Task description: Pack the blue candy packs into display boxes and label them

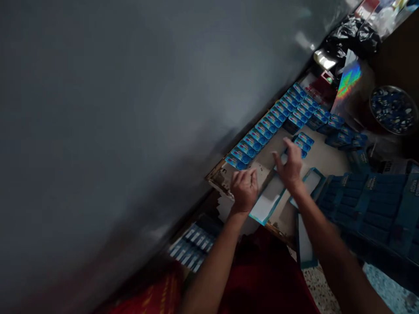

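Note:
My left hand [245, 187] is over the near left edge of a low table [330, 161], fingers curled in. Whether it holds anything is hidden. Further right, my right hand [291, 165] has its thumb and fingers apart, with nothing seen between them. Below it lies a long, shallow blue-edged box part [268, 200], white inside. A similar box part [310, 181] is just to the right of my right wrist. Small blue packs [305, 141] stand grouped just beyond my right hand. A long row of like packs [263, 130] runs along the wall side.
A grey wall [131, 109] borders the left. Stacked blue boxes [366, 209] stand at the right. A metal bowl [393, 109] holds small blue and white pieces. Black plastic [353, 35] lies at the back. More packs [193, 246] sit low at the left.

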Available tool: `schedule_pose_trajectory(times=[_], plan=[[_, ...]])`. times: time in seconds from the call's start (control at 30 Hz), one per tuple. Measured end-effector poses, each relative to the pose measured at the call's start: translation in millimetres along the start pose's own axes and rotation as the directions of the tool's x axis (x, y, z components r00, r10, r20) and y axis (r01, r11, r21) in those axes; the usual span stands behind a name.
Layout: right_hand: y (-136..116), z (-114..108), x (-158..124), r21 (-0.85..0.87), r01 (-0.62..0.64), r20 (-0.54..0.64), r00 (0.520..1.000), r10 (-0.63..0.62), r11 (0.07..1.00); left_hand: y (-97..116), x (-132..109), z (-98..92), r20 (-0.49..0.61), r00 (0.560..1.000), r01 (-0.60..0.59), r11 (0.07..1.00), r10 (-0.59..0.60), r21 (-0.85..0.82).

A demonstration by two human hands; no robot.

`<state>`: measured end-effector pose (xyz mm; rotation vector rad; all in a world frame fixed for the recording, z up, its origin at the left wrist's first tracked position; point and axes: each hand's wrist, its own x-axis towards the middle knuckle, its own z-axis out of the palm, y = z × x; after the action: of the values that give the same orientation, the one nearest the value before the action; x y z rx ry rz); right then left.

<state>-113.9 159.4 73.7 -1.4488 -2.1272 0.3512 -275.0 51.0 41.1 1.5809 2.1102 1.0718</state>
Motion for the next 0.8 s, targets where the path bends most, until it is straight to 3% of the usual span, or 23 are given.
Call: schedule_pose_trajectory(times=[0.07, 0.1, 0.2, 0.3, 0.47, 0.63, 0.8], plan=[[-37.4, 30.5, -29.6, 0.143, -0.026, 0.016, 1.000, 0.024, 0.989, -17.5, 16.1, -25.8, -0.118, 0.993, 0.032, 0.999, -0.028, 0.028], [-50.6, 48.3, -41.6, 0.189, -0.090, 0.024, 0.996, 0.087, 0.978, -25.8, 31.4, -31.5, -0.117, 0.993, 0.040, 0.999, -0.035, 0.037], [-66.4, 97.3, -59.3, 0.264, -0.243, 0.065, 0.970, 0.234, 0.933, -45.8, 84.6, -24.8, 0.042, 0.996, 0.074, 0.997, -0.075, 0.036], [-64.9, 123.4, -56.8, 0.295, -0.237, 0.071, 0.971, 0.227, 0.925, -59.7, 111.3, -6.7, 0.187, 0.967, 0.169, 0.984, -0.175, 0.049], [-84.3, 123.9, -47.3, 0.094, -0.216, 0.036, 0.976, 0.214, 0.972, -77.0, 97.0, -4.0, 0.132, 0.967, 0.222, 0.975, -0.218, -0.013], [-114.6, 111.9, -32.6, -0.200, -0.160, 0.219, 0.954, 0.203, 0.967, -84.5, 91.0, -7.0, 0.127, 0.978, 0.179, 0.976, -0.163, -0.127], [-124.8, 113.1, -13.6, -0.243, -0.109, 0.316, 0.931, 0.185, 0.964, -85.3, 93.0, -8.5, 0.135, 0.959, 0.276, 0.927, -0.249, -0.253]])
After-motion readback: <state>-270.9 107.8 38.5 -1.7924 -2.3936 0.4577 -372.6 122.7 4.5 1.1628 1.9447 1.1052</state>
